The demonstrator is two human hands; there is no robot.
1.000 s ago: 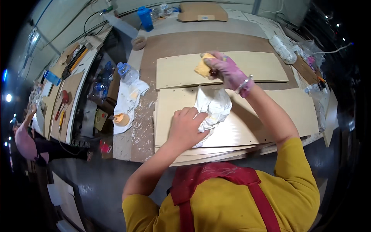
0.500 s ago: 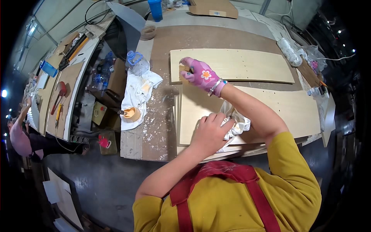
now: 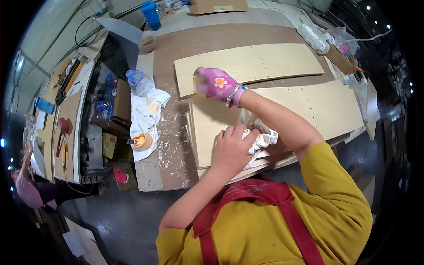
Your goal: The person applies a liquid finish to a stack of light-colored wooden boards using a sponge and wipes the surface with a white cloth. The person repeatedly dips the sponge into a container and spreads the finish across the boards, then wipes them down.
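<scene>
My right hand [image 3: 216,85], in a pink glove with a flower print, closes around a tan block [image 3: 199,86] that is smeared by motion. It is over the left part of the far pale wooden panel [image 3: 282,62], close to the gap before the near panel [image 3: 327,104]. Whether the block touches wood, I cannot tell. Bare, my left hand [image 3: 232,148] rests at the near panel's front edge. Its fingers curl against a crumpled white cloth [image 3: 265,138], partly hidden by the hand. More boards lie stacked under the near panel.
Left on the bench [image 3: 176,132], a white rag [image 3: 148,106] lies under a tub of orange paste [image 3: 142,141] and beside a clear jug [image 3: 140,84]. A blue cup [image 3: 151,17] stands at the back. Another person [image 3: 31,187] is at the far left bench.
The view has tilted, so bench and panels appear shifted left. My gloved hand stays near the far panel's left part, its block now blurred. My left hand remains by the cloth.
</scene>
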